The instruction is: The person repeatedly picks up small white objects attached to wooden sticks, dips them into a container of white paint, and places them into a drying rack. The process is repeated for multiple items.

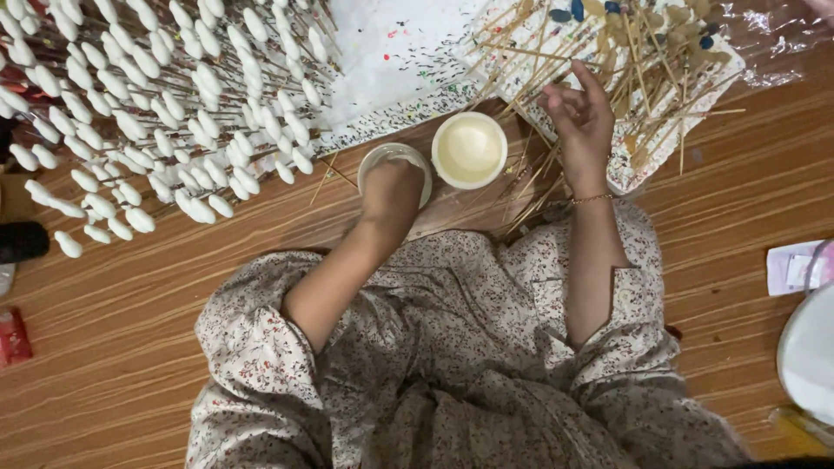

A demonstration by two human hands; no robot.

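Note:
My left hand (391, 193) reaches down into a small white cup (375, 160) on the wooden floor; its fingers are hidden inside the cup. Beside it stands a second white cup (469, 149) filled with cream-coloured liquid. My right hand (580, 122) hovers over a pile of thin bamboo sticks (647, 65), fingers curled as if pinching one stick; the grip itself is hard to make out. A thin bracelet circles the right wrist.
Many sticks tipped with white oval beads (165, 104) stand upright at the left. A paint-speckled white sheet (391, 52) lies under the sticks. A white round container (808, 352) and a paper packet (795, 265) sit at the right edge. A dark object (22, 241) lies far left.

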